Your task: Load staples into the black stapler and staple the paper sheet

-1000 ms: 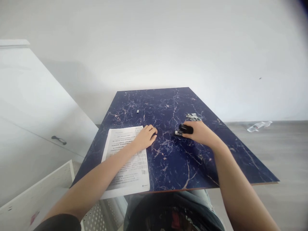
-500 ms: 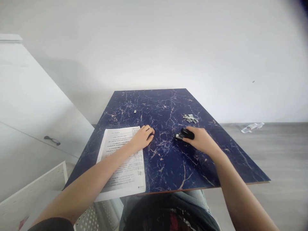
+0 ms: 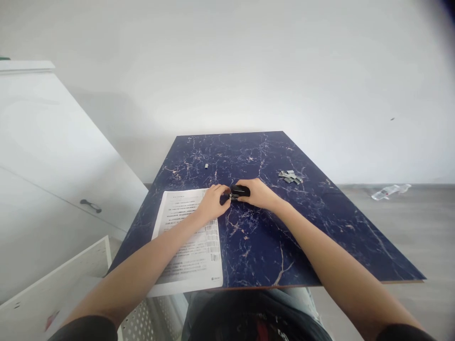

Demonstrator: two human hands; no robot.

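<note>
Head camera: the fingers of the right hand (image 3: 261,193) are clamped around a black stapler (image 3: 241,190), its front end pointing left and showing a bit of metal. That end lies right at the fingertips of the left hand (image 3: 211,201), whose fingers are bent over the upper right part of a printed sheet of paper (image 3: 192,258). A dark patch shows between that thumb and the fingers; I cannot tell whether they pinch anything. The stapler is over the blue marbled table (image 3: 256,251), just right of the paper, whose lower edge overhangs the near side. Beyond the right hand is a loose pile of silvery staple strips (image 3: 290,177), out of any container, and one small strip (image 3: 206,166) lies alone past the left hand. Lower left, below table height, is an open white basket (image 3: 71,260) with a perforated side; inside are a pale sheet-like item (image 3: 80,293) and something reddish (image 3: 51,319), too blurred to name. Behind it is a white cabinet (image 3: 53,142) with a dark handle (image 3: 90,205). A clear plastic item (image 3: 391,191) lies on the floor (image 3: 391,222) at right.
</note>
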